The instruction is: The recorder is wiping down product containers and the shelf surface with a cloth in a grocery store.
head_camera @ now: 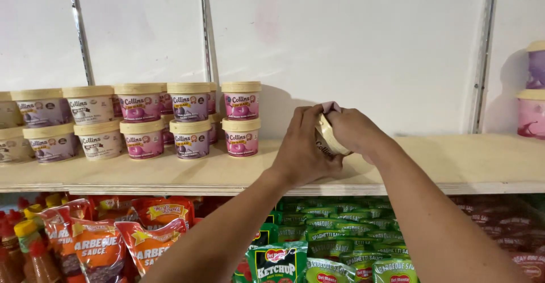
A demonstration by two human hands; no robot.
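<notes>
Tub (327, 137), small, cream lid, pink-purple body, mostly hidden between two hands; only the lid edge, a strip of its side and a purple bit at the top show. It sits tilted above the wooden shelf (465, 161), roughly mid-length, near the white back wall (352, 39); whether its base touches the board cannot be told.

Left hand (304, 147): back of hand to the camera, fingers curled close round the tub's near side, thumb up along the top. Fingertips hidden behind the tub.

Right hand (355, 131): comes in from the right, fingers folded tight over the tub's top and far side. Both grips look firm, probably sharing the hold, though the contact points are out of sight.

Left end of the shelf: stacked tubs (190, 118) of the same kind, two high, several rows deep; the leftmost are cut by the frame edge. Right end: two more tubs (533, 93), cut off at the frame's border.

Below the shelf's front edge: orange sauce pouches (99, 249) and bottles (25, 249) at left, green sauce pouches (335, 237) at centre, partly covered by both forearms; dim red packs at far right, hard to make out.
</notes>
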